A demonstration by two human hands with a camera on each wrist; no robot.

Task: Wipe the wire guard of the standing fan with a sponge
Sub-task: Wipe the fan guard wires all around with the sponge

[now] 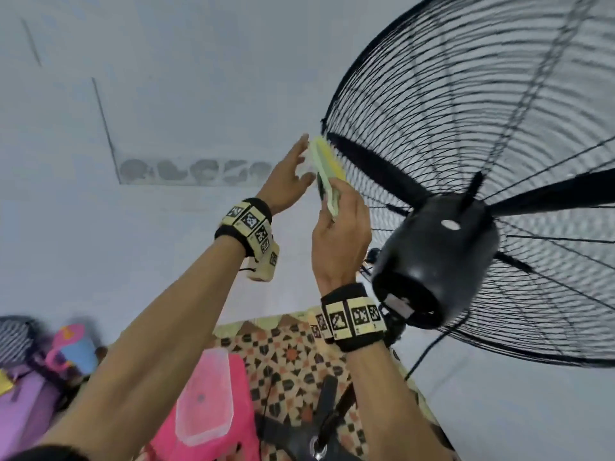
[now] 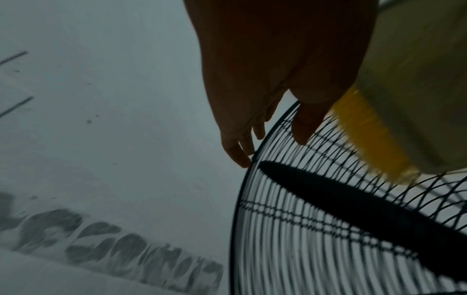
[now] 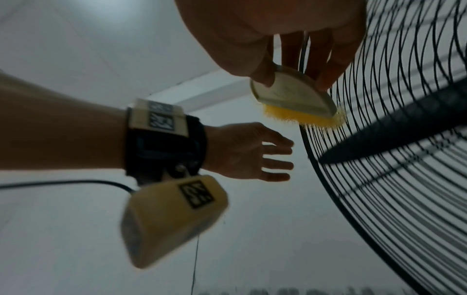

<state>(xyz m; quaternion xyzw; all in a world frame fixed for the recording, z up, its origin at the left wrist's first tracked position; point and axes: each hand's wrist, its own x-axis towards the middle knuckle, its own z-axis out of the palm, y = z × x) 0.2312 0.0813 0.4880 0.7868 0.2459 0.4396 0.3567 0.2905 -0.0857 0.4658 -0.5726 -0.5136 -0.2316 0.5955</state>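
The standing fan's black wire guard (image 1: 466, 94) fills the right side, with a dark blade (image 1: 376, 168) behind the wires and the motor housing (image 1: 436, 264) facing me. My right hand (image 1: 339, 214) grips a pale green sponge with a yellow scrubbing face (image 1: 327, 168). The yellow face (image 3: 303, 117) lies against the guard (image 3: 404, 179) near its left rim. My left hand (image 1: 293, 171) is open with straight fingers just left of the sponge, beside the rim (image 2: 242, 199). I cannot tell whether its fingertips (image 2: 240, 159) touch the rim.
A white wall lies behind the fan. Below me are patterned floor tiles (image 1: 293, 354), a pink container with a clear lid (image 1: 206, 404), purple and striped items (image 1: 26, 377) at the far left, and the fan's black cable (image 1: 429, 354) hanging under the motor.
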